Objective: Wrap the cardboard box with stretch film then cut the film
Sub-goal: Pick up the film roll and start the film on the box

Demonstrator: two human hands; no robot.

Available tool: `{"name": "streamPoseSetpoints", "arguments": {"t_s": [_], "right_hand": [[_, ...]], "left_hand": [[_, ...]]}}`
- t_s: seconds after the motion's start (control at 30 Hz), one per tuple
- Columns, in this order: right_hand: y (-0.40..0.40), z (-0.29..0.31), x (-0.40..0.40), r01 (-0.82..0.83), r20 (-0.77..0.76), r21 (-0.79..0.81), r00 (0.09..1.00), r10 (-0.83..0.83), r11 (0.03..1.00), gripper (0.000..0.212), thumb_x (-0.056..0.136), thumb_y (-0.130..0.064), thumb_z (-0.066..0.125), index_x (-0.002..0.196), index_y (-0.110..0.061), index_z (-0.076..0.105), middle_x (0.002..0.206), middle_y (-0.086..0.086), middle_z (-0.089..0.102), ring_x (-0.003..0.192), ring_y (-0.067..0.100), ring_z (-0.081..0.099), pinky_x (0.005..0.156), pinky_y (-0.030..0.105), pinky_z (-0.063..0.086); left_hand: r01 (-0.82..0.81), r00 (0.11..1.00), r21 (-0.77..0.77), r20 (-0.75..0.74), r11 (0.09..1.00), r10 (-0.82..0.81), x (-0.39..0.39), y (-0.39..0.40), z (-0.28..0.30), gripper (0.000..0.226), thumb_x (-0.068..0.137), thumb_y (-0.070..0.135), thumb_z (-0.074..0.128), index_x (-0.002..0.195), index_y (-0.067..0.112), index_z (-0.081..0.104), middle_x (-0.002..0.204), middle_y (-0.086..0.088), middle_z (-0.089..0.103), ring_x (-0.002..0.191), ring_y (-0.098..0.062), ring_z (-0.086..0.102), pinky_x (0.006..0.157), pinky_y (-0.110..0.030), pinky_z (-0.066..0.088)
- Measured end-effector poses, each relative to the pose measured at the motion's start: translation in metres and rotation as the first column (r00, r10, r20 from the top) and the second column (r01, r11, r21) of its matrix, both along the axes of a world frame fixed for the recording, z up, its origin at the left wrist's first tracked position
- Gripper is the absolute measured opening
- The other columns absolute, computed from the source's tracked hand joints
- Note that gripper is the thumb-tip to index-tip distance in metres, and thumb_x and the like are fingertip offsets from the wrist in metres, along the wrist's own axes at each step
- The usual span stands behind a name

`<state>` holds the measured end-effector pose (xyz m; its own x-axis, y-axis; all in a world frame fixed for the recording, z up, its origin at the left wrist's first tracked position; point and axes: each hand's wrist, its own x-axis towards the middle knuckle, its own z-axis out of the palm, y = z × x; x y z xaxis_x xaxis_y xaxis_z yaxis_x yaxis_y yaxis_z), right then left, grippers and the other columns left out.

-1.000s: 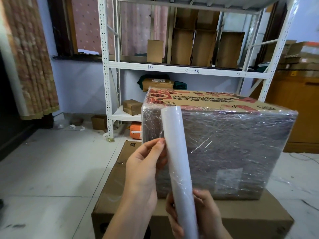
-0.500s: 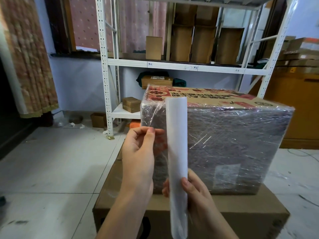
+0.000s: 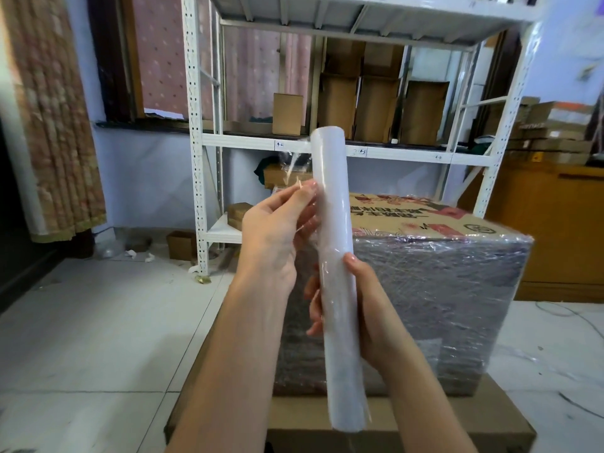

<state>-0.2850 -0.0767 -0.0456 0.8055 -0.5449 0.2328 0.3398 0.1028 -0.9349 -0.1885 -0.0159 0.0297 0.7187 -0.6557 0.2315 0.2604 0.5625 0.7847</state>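
Stretch film already covers the near side of the cardboard box point(image 3: 434, 308), which sits on a larger plain carton point(image 3: 457, 416) on the floor, its printed top still bare. Held nearly upright in front of the box is the film roll point(image 3: 338, 279). The right hand point(image 3: 369, 308) is wrapped around the roll's middle, thumb on the front. The left hand point(image 3: 277, 237) is beside the upper part of the roll, its fingertips pinching a loose, crinkled tail of film point(image 3: 292, 171) that trails off the top edge. No stretch of film joining roll to box can be made out, so the step in hand looks like freeing or tidying the loose end. Next, judging from this, the tail has to be drawn out and either pressed onto the box for another pass or severed; no cutting tool is visible.
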Motion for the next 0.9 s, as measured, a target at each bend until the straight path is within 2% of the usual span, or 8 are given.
{"name": "streamPoseSetpoints", "arguments": {"t_s": [0.2, 0.3, 0.4, 0.5, 0.6, 0.73, 0.83, 0.9], "right_hand": [[-0.006, 0.014, 0.004, -0.05, 0.063, 0.0, 0.997, 0.05, 0.999, 0.053, 0.088, -0.05, 0.041, 0.1, -0.002, 0.062, 0.072, 0.014, 0.058, 0.058, 0.023, 0.055, 0.056, 0.034, 0.052], [-0.014, 0.002, 0.005, -0.012, 0.03, -0.12, 0.999, 0.016, 0.993, 0.042, 0.089, -0.045, 0.05, 0.1, -0.007, 0.064, 0.084, 0.015, 0.063, 0.076, 0.028, 0.06, 0.073, 0.048, 0.055], [-0.019, -0.015, 0.002, 0.0, -0.038, -0.252, 0.999, -0.011, 0.968, 0.044, 0.083, -0.044, 0.059, 0.102, -0.005, 0.061, 0.097, 0.016, 0.061, 0.092, 0.033, 0.057, 0.091, 0.065, 0.043], [-0.023, -0.027, -0.002, 0.076, -0.064, -0.302, 0.993, -0.1, 0.95, 0.037, 0.078, -0.044, 0.066, 0.099, -0.014, 0.062, 0.098, 0.009, 0.065, 0.095, 0.031, 0.062, 0.091, 0.056, 0.048], [-0.028, -0.034, -0.007, 0.137, -0.09, -0.334, 0.98, -0.176, 0.933, 0.037, 0.081, -0.04, 0.06, 0.109, -0.016, 0.06, 0.104, 0.009, 0.067, 0.1, 0.03, 0.064, 0.088, 0.051, 0.053], [-0.027, -0.034, -0.01, 0.146, -0.112, -0.349, 0.974, -0.196, 0.926, 0.048, 0.082, -0.043, 0.059, 0.124, -0.021, 0.053, 0.11, 0.005, 0.067, 0.101, 0.022, 0.065, 0.081, 0.043, 0.056], [-0.022, -0.033, -0.007, 0.105, -0.138, -0.362, 0.977, -0.165, 0.926, 0.041, 0.08, -0.038, 0.062, 0.117, -0.022, 0.056, 0.1, -0.004, 0.07, 0.095, 0.014, 0.067, 0.072, 0.028, 0.056], [-0.019, -0.034, -0.004, 0.085, -0.16, -0.358, 0.976, -0.151, 0.93, 0.038, 0.079, -0.035, 0.068, 0.113, -0.023, 0.056, 0.099, -0.007, 0.069, 0.095, 0.011, 0.066, 0.071, 0.026, 0.055]], "left_hand": [[-0.071, 0.997, -0.067, -0.024, 0.995, 0.07, 0.002, -0.001, 0.007, 0.007, 0.084, 0.019, 0.068, 0.078, 0.017, 0.068, 0.063, 0.006, 0.066, 0.056, -0.007, 0.058, 0.05, -0.018, 0.048], [-0.173, 0.985, -0.067, 0.006, 0.983, 0.174, 0.003, 0.0, -0.008, 0.008, 0.087, 0.025, 0.064, 0.084, 0.019, 0.067, 0.064, 0.009, 0.066, 0.058, -0.006, 0.06, 0.051, -0.019, 0.049], [-0.272, 0.955, -0.063, 0.102, 0.96, 0.278, 0.004, -0.003, -0.03, 0.009, 0.088, 0.025, 0.062, 0.083, 0.02, 0.066, 0.067, 0.008, 0.068, 0.061, -0.006, 0.062, 0.05, -0.019, 0.048], [-0.326, 0.919, -0.075, 0.211, 0.942, 0.334, 0.008, -0.009, -0.044, 0.008, 0.085, 0.025, 0.063, 0.079, 0.022, 0.066, 0.069, 0.005, 0.067, 0.062, -0.009, 0.061, 0.057, -0.025, 0.049], [-0.348, 0.892, -0.051, 0.291, 0.936, 0.347, 0.014, -0.009, -0.049, 0.006, 0.084, 0.028, 0.063, 0.079, 0.025, 0.067, 0.074, 0.005, 0.069, 0.068, -0.007, 0.063, 0.061, -0.023, 0.051], [-0.324, 0.908, -0.002, 0.279, 0.946, 0.311, 0.02, -0.007, -0.05, 0.007, 0.086, 0.024, 0.062, 0.083, 0.022, 0.067, 0.067, 0.008, 0.067, 0.06, -0.005, 0.058, 0.051, -0.017, 0.049], [-0.294, 0.923, 0.034, 0.269, 0.955, 0.274, 0.028, -0.004, -0.053, 0.008, 0.089, 0.022, 0.06, 0.085, 0.019, 0.066, 0.066, 0.006, 0.064, 0.06, -0.008, 0.055, 0.048, -0.017, 0.044], [-0.253, 0.936, 0.062, 0.269, 0.966, 0.227, 0.033, -0.003, -0.056, 0.009, 0.09, 0.021, 0.059, 0.084, 0.018, 0.066, 0.064, 0.006, 0.063, 0.059, -0.008, 0.054, 0.048, -0.017, 0.043]]}}
